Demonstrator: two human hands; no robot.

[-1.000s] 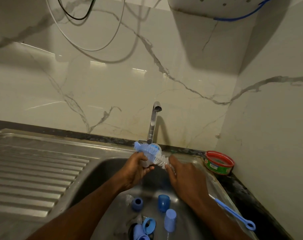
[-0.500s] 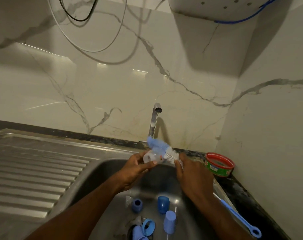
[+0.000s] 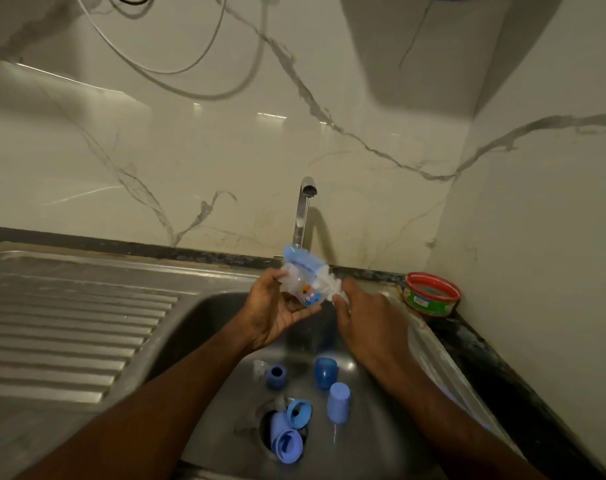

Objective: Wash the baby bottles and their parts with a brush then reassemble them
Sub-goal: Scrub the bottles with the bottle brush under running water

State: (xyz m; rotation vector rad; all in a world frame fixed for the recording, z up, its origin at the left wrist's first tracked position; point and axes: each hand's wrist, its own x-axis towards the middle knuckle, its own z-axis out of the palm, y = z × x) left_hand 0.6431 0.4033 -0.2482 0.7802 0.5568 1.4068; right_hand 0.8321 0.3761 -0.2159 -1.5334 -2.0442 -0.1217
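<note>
My left hand holds a small clear baby bottle above the steel sink, just below the tap. A bottle brush with a blue sponge tip and white bristles lies against the bottle. My right hand grips the brush near its bristles; the handle is hidden behind my forearm. Several blue caps and collars lie in the basin: a dark blue collar, a blue cap, a light blue cap and a ring beside another light blue part at the drain.
A red-rimmed green tub stands on the dark counter at the back right corner. The ribbed draining board stretches to the left. Marble walls close in behind and on the right. Cables hang on the back wall.
The bottle has turned in my left hand, and the brush has shifted over it. Both hands stay under the tap. The camera view has tilted down slightly.
</note>
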